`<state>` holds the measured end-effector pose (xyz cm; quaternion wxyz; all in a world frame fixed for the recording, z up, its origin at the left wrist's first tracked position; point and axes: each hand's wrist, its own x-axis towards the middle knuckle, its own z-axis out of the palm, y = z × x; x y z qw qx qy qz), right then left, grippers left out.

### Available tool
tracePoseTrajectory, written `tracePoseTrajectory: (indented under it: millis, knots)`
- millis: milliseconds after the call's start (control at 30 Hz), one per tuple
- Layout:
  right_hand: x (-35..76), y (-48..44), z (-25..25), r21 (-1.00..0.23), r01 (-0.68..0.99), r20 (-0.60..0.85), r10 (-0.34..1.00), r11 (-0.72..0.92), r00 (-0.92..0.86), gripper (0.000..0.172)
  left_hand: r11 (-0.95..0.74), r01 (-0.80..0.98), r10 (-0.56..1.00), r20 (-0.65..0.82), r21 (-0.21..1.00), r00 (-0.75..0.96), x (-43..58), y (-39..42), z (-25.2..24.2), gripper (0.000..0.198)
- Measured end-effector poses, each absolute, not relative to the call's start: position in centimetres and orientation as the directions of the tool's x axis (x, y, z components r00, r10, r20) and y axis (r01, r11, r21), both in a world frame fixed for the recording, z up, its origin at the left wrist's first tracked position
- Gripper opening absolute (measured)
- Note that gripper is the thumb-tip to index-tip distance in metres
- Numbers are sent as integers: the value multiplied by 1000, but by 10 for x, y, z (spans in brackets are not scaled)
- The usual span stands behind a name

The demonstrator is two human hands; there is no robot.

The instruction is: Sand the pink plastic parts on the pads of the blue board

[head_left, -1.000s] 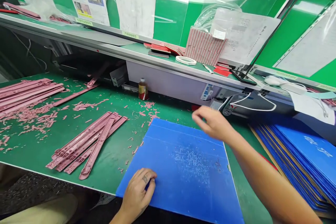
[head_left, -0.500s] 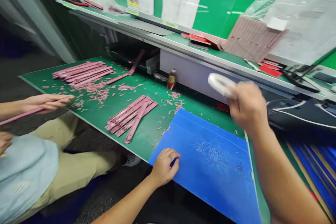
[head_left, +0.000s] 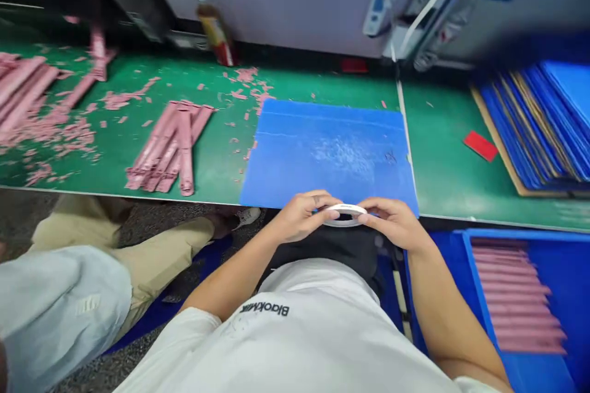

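Note:
A narrow roll of white tape (head_left: 346, 209) is held level at the near edge of the blue board (head_left: 295, 147), in front of my body. My left hand (head_left: 304, 215) pinches its left side between thumb and fingers. On the opposite side, my right hand (head_left: 391, 221) is closed on the tape's right edge. The blue board lies flat on the green table, with pale scuffs in its middle. To its left rests a small pile of pink strips (head_left: 170, 144), one lying across the others.
More pink strips (head_left: 23, 92) and scattered pink scraps lie at the far left. A bottle (head_left: 214, 31) stands at the back. To the right are stacked blue sheets (head_left: 534, 129), a red piece (head_left: 480, 145) and a blue bin (head_left: 479, 295) holding pink strips. A co-worker (head_left: 64, 295) sits left.
My right hand has brought the white tape down from the raised spot at right to my front. My left hand has left the board's edge and gripped the tape. The view has tilted down.

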<state>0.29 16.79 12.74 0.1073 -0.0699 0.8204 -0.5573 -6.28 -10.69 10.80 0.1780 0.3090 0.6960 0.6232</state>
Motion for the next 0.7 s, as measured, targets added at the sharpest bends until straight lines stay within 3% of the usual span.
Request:
tracePoseTrajectory:
  millis: [67,167,300,367,467,700]
  knots:
    - [32,178,123,-895,40,-139,-192,443,-972,43,51,97,699,34,994,-714,-53,-93,103,31]
    - [75,187,109,-812,82,-109,-13,578,-994,40,81,-135,732,-151,988,-664,-32,-60,86,43]
    - [119,178,90,-668,15,209,207,744,-956,45,72,-248,695,-226,966,-682,-7,-19,70,51]
    - [129,164,80,-569,10,251,185,822,-950,44,18,-294,669,-230,956,-707,0,-6,71,55]
    - [132,146,64,-497,16,168,115,867,-979,39,-21,-345,668,-244,938,-703,5,1,75,59]
    - [125,155,61,-469,-217,107,-189,856,-976,45,209,-250,666,-324,946,-672,-9,-17,73,56]
